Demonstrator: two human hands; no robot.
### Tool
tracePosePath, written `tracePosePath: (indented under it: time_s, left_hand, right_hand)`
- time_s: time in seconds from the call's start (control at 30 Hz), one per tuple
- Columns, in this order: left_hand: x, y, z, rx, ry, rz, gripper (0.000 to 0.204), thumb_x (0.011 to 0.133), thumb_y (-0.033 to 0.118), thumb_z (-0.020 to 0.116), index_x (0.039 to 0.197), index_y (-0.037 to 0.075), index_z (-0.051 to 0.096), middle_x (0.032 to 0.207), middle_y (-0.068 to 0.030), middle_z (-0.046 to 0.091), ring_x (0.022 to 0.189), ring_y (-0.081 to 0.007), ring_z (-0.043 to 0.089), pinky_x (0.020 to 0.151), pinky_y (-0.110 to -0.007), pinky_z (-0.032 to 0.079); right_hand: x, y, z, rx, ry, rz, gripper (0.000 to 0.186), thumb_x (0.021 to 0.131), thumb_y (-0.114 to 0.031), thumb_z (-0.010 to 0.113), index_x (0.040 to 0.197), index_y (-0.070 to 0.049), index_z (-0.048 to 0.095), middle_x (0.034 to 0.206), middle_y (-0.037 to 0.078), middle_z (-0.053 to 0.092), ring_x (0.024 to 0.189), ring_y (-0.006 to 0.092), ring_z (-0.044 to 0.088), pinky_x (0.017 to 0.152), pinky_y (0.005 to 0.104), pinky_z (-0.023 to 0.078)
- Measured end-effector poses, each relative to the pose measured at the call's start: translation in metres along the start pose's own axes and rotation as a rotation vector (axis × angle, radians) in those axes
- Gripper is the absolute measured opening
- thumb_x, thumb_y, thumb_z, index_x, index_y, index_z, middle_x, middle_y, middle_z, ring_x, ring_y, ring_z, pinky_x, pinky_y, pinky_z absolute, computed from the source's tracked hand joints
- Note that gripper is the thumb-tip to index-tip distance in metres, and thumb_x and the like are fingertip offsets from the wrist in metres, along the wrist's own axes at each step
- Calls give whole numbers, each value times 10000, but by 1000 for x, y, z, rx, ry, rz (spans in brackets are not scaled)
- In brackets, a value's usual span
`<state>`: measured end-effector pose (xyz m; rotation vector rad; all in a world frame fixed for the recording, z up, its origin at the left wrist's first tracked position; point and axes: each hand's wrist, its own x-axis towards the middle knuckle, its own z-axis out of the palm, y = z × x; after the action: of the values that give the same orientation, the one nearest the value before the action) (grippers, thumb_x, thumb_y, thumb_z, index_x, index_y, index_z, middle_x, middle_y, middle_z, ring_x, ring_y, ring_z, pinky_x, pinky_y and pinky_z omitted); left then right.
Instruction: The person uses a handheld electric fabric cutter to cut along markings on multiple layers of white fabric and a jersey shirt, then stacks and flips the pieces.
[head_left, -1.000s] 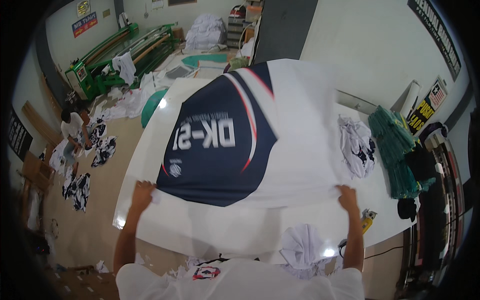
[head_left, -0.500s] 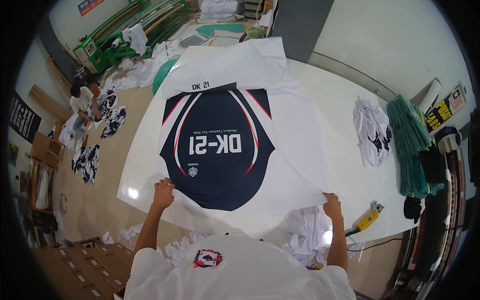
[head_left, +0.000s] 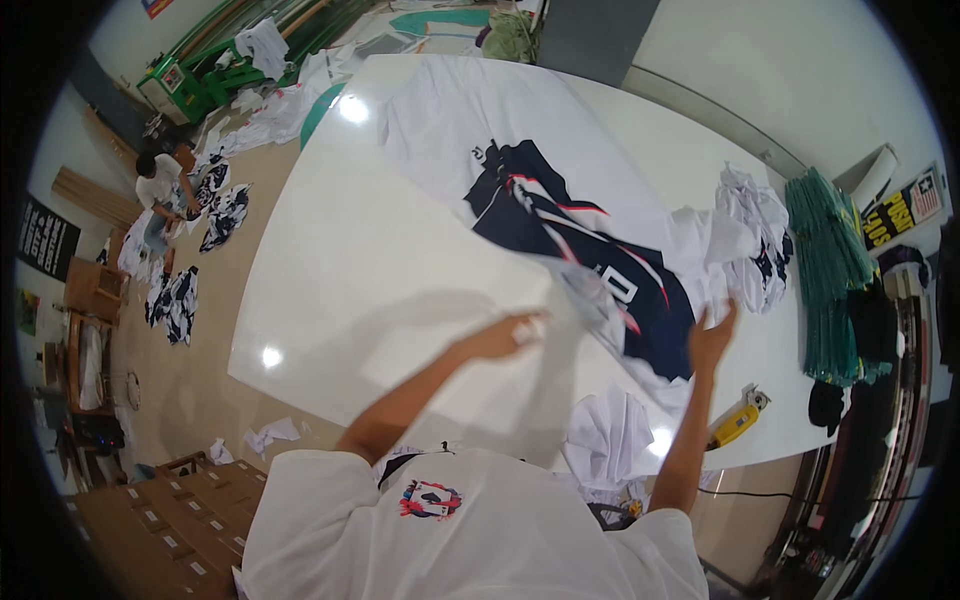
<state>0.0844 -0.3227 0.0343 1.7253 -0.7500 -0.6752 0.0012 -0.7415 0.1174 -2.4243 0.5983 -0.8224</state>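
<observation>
A white fabric sheet (head_left: 430, 120) with a navy panel (head_left: 655, 325), red and white stripes and large white print lies askew and rumpled across the right half of the white table (head_left: 300, 250), its near part blurred in motion. My right hand (head_left: 708, 335) grips the fabric at its right edge, fingers curled. My left hand (head_left: 505, 335) reaches over the middle of the table beside the fabric's lifted edge; its fingers are smeared, and what they hold is unclear. A crumpled white cloth (head_left: 605, 435) hangs at the near edge.
Right side: yellow electric cutter (head_left: 735, 428), bunched white-navy garments (head_left: 755, 250), green fabric stack (head_left: 830, 270). A co-worker (head_left: 160, 190) crouches among fabric pieces on the floor at left. Green machine (head_left: 185, 95) stands behind; cardboard boxes (head_left: 160, 520) sit at lower left.
The fabric, spread out facing me earlier, has swung rightward and crumpled. My left hand moved right toward the middle; my right hand moved up and slightly right with the fabric.
</observation>
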Motion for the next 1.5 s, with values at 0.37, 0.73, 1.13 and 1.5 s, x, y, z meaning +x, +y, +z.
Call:
tracePosePath:
  time_s: [0.37, 0.73, 1.13, 1.5]
  left_hand:
    - [188, -154, -254, 1096, 578, -11, 632, 913, 136, 664, 1519, 161, 486, 1660, -138, 326, 1509, -372, 337, 1194, -581, 296]
    - [94, -69, -287, 494, 536, 220, 241, 1121, 197, 462, 990, 1, 509, 736, -76, 416, 665, -168, 383, 608, -365, 392]
    - [145, 110, -463, 1216, 931, -210, 369, 830, 165, 696, 1198, 128, 690, 1091, -165, 753, 1023, -428, 710, 870, -505, 571]
    - [-60, 260, -597, 1240, 1574, 442, 474, 868, 75, 700, 1337, 43, 637, 1287, -208, 697, 1171, -379, 684, 999, -431, 531]
  right_hand:
    - [-58, 39, 135, -301, -316, 8, 484, 913, -252, 755, 1348, -95, 612, 1097, 89, 684, 1088, 337, 610, 923, 465, 450]
    - [21, 9, -83, 403, -632, 294, 149, 991, -172, 707, 1029, -29, 694, 928, 13, 702, 787, 109, 622, 723, 308, 514]
    - [392, -27, -66, 366, 4, 200, 127, 963, -180, 705, 1007, -62, 715, 809, 60, 723, 783, 185, 723, 714, 343, 562]
    - [380, -142, -294, -15, 844, -512, 349, 1019, -334, 650, 1166, -22, 708, 976, 165, 729, 872, 247, 684, 821, 382, 522]
